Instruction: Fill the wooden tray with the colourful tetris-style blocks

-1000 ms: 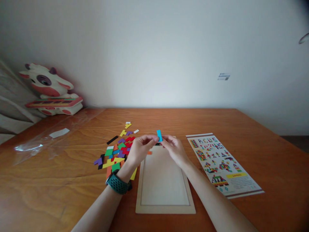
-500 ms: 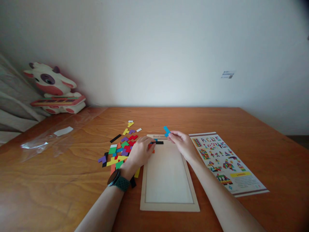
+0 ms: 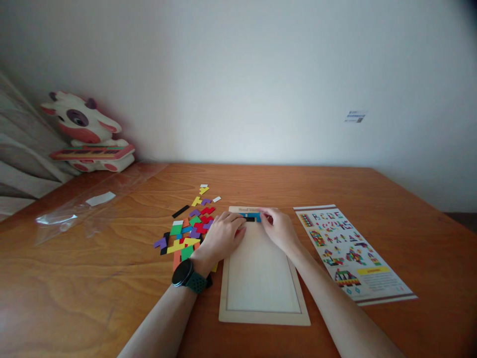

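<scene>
nearby, loose puzzle pieces [image 3: 188, 229] beside left hand [image 3: 223, 234], instruction sheet [image 3: 348, 248] right

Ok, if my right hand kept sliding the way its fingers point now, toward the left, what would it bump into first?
Probably the left hand. The right hand rests at the far end of the wooden tray, fingertips on the blue piece, pointing left. The left fingertips sit just beyond that piece, though the gap between them is hard to judge.

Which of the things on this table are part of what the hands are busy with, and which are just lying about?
In use: left hand, right hand, blue piece, wooden tray, pile of coloured pieces, pattern sheet.

Lying about: cow toy, clear plastic bag, watch on the left wrist.
</scene>
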`<state>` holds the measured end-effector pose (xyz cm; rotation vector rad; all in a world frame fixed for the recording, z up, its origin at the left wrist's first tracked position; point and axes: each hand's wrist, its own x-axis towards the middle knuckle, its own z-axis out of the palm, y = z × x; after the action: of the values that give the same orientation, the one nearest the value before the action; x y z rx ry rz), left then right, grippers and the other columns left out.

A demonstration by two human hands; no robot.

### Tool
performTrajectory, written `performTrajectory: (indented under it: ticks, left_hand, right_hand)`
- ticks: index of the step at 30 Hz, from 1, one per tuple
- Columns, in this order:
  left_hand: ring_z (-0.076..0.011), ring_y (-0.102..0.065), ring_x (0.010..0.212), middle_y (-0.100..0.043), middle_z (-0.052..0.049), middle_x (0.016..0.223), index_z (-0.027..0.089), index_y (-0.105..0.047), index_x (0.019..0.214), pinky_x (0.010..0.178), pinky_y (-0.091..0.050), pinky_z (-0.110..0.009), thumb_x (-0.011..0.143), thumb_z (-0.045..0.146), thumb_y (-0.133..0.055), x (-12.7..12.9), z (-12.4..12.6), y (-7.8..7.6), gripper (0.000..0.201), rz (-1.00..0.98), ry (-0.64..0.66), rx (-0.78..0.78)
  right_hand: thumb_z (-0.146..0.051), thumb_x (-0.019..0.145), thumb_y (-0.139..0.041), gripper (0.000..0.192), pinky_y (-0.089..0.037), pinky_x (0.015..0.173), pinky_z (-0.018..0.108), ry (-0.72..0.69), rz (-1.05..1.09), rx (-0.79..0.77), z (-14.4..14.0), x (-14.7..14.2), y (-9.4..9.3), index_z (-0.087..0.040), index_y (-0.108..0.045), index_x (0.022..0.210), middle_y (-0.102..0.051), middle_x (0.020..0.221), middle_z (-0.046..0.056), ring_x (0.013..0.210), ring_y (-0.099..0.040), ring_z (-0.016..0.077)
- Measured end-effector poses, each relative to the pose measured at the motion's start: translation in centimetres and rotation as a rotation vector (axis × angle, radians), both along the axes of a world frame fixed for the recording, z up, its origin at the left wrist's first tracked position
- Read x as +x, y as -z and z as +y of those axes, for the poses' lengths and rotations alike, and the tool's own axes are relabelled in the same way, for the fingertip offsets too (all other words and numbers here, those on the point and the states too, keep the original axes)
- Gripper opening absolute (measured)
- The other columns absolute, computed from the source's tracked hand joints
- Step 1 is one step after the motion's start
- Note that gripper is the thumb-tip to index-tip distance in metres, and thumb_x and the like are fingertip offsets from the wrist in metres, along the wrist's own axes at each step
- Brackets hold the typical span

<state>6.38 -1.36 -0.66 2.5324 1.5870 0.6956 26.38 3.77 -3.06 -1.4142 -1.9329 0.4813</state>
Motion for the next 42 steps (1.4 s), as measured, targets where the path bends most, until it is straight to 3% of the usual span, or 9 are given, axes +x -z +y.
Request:
performTrajectory:
  ticks: [3, 9, 18, 24, 29, 36, 42]
  left_hand:
    - [-0.0248, -0.062, 0.108, -0.071, -0.009, 0.116, 0.02, -0.071, 0.107, 0.096, -0.051, -0.041, 0.096, 0.024, -0.054, 0.0, -0.1, 0.0, 0.021, 0.007, 0.003, 0.0]
    - [-0.0252, -0.061, 0.106, -0.071, -0.009, 0.114, 0.021, -0.071, 0.106, 0.093, -0.05, -0.041, 0.097, 0.024, -0.052, 0.1, -0.2, -0.3, 0.022, 0.02, -0.002, -0.015]
    - [-0.0263, -0.061, 0.108, -0.071, -0.009, 0.116, 0.02, -0.071, 0.109, 0.093, -0.051, -0.042, 0.096, 0.024, -0.053, 0.1, -0.2, 0.0, 0.022, 0.052, -0.008, -0.009]
    - [-0.0247, -0.065, 0.106, -0.073, -0.009, 0.114, 0.019, -0.07, 0.11, 0.094, -0.052, -0.039, 0.095, 0.021, -0.054, -0.2, 0.0, 0.3, 0.022, -0.038, -0.012, -0.01]
    - [-0.0255, -0.068, 0.106, -0.073, -0.01, 0.115, 0.018, -0.069, 0.111, 0.094, -0.054, -0.038, 0.094, 0.02, -0.053, -0.1, 0.0, -0.3, 0.024, -0.08, -0.036, -0.058]
    - [-0.0249, -0.064, 0.121, -0.063, -0.011, 0.137, 0.018, -0.065, 0.124, 0.104, -0.053, -0.037, 0.093, 0.019, -0.052, -0.4, 0.1, -0.1, 0.033, -0.154, -0.091, -0.086]
    - [-0.0275, -0.063, 0.12, -0.061, -0.013, 0.136, 0.017, -0.067, 0.12, 0.104, -0.053, -0.042, 0.092, 0.018, -0.053, -0.4, 0.1, 0.5, 0.031, -0.078, -0.085, -0.04]
  right_hand:
    - [-0.024, 0.093, -0.058, 0.023, -0.056, 0.078, 0.034, 0.023, -0.026, 0.025, -0.2, -0.1, 0.2, -0.019, -0.072, 0.11, -0.076, 0.098, 0.009, 0.08, -0.072, 0.0213]
    - [-0.025, 0.093, -0.061, 0.02, -0.056, 0.082, 0.035, -0.176, -0.141, 0.174, 0.0, 0.5, 0.1, -0.023, -0.077, 0.106, -0.069, 0.1, 0.009, 0.089, -0.068, 0.0221]
    - [-0.02, 0.093, -0.06, 0.022, -0.056, 0.088, 0.037, -0.242, -0.175, 0.196, -0.1, 0.6, -0.2, -0.022, -0.077, 0.105, -0.07, 0.102, 0.01, 0.096, -0.068, 0.0245]
    - [-0.015, 0.091, -0.056, 0.029, -0.058, 0.087, 0.038, -0.22, 0.021, 0.126, -0.3, 0.1, -0.4, -0.024, -0.072, 0.114, -0.075, 0.108, 0.008, 0.094, -0.072, 0.0228]
    - [-0.016, 0.091, -0.052, 0.03, -0.058, 0.085, 0.04, -0.204, 0.088, 0.108, -0.4, 0.1, -0.5, -0.024, -0.07, 0.114, -0.076, 0.107, 0.009, 0.093, -0.073, 0.0235]
    - [-0.018, 0.093, -0.051, 0.025, -0.056, 0.089, 0.042, -0.201, 0.1, 0.127, -0.2, 0.2, -0.3, -0.023, -0.069, 0.109, -0.075, 0.107, 0.01, 0.098, -0.071, 0.0247]
    - [-0.02, 0.094, -0.048, 0.023, -0.056, 0.084, 0.039, -0.145, 0.083, 0.186, -0.3, 0.4, -0.7, -0.022, -0.069, 0.104, -0.075, 0.103, 0.009, 0.094, -0.071, 0.0243]
